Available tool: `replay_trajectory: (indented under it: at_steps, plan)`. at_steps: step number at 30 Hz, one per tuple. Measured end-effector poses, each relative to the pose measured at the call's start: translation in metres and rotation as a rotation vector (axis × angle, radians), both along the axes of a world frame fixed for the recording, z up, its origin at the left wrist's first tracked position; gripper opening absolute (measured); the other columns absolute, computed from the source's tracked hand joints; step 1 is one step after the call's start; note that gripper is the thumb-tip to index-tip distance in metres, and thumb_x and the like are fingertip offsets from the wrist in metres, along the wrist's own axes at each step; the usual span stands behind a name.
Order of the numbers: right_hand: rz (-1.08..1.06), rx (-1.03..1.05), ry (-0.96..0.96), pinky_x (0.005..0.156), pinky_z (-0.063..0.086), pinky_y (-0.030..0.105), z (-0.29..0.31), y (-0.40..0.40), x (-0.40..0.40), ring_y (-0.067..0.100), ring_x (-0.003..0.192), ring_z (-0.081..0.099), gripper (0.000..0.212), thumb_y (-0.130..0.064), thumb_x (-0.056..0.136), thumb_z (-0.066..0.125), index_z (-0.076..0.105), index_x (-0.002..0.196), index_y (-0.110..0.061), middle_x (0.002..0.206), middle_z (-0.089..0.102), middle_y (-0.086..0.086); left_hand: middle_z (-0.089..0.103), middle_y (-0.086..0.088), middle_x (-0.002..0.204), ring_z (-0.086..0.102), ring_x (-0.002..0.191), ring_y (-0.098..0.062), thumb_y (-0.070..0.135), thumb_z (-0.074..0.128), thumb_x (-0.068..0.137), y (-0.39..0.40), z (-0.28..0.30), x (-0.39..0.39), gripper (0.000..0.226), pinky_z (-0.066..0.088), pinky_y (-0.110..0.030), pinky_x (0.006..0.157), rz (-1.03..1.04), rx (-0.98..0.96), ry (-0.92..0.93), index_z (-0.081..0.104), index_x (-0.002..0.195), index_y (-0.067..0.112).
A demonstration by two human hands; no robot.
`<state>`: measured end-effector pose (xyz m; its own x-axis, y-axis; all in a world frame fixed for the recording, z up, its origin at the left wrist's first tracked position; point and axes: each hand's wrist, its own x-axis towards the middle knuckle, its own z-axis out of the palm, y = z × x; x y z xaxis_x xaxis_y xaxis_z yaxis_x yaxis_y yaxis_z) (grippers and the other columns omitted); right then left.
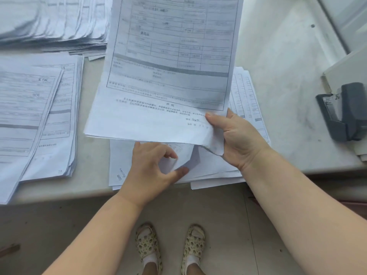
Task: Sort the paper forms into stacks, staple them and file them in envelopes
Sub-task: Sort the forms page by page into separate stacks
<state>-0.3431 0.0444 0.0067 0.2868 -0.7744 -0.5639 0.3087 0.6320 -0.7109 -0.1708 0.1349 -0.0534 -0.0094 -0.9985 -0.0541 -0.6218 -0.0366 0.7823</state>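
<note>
My right hand point(236, 137) grips the near right corner of a thin sheaf of printed forms point(168, 66), thumb on top, lifting it tilted above the table. Under it lies a loose stack of forms point(200, 171) at the table's front edge. My left hand point(153, 169) hovers over that stack below the lifted sheaf, fingers curled, thumb and forefinger close to a bent corner of a sheet; whether they pinch it is unclear. A grey stapler point(343, 114) sits at the right.
A second stack of forms point(39, 120) lies at the left, overhanging the table edge. A large fanned pile of paper point(53, 22) fills the back left. A pale box point(349, 70) stands behind the stapler. The table edge point(79, 193) runs below my hands.
</note>
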Motion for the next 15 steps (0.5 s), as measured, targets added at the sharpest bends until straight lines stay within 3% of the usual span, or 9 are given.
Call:
replay_trajectory:
  at_steps: [2,4,10,12,15]
  plan:
    - [0.014,-0.013,0.020,0.067,0.059,0.033,0.004,0.002,0.006,0.017,0.087,0.070,0.026,-0.004,0.098,0.048,0.063,0.112,-0.020,0.099,0.074,-0.001,0.058,0.019,0.087,0.047,0.099,-0.006,0.069,0.059,0.061,-0.001,0.004,-0.001,0.040,0.042,-0.044,0.095,0.018,0.040,-0.009,0.058,0.083,0.036]
    - [0.026,-0.014,0.037,0.065,0.059,0.032,0.007,0.002,0.009,0.016,0.087,0.069,0.027,-0.006,0.099,0.049,0.061,0.120,-0.019,0.101,0.073,-0.001,0.055,0.021,0.088,0.044,0.099,-0.009,0.070,0.059,0.058,-0.001,0.005,-0.003,0.042,0.042,-0.043,0.095,0.032,0.058,-0.015,0.057,0.084,0.036]
    - [-0.001,-0.001,0.042,0.066,0.060,0.031,0.009,0.000,0.007,0.014,0.082,0.071,0.024,-0.006,0.098,0.050,0.063,0.111,-0.022,0.094,0.075,-0.004,0.056,0.014,0.084,0.039,0.103,0.006,0.066,0.064,0.060,-0.002,0.000,-0.001,0.039,0.031,-0.054,0.106,0.014,-0.013,-0.017,0.058,0.078,0.033]
    - [-0.034,0.040,0.028,0.056,0.057,0.028,0.009,-0.002,0.000,0.015,0.077,0.071,0.023,-0.005,0.098,0.050,0.063,0.103,-0.022,0.090,0.075,-0.003,0.056,0.012,0.082,0.045,0.099,0.003,0.066,0.063,0.062,-0.002,-0.001,0.002,0.034,0.016,-0.046,0.116,0.005,-0.019,0.004,0.054,0.074,0.036]
    - [-0.053,0.130,-0.005,0.043,0.049,0.025,0.010,-0.002,-0.010,0.017,0.062,0.069,0.020,-0.004,0.098,0.049,0.062,0.097,-0.020,0.084,0.074,0.001,0.059,0.010,0.083,0.050,0.095,-0.001,0.065,0.063,0.065,-0.002,0.000,0.004,0.031,0.005,-0.023,0.115,0.034,-0.012,0.055,0.054,0.074,0.037]
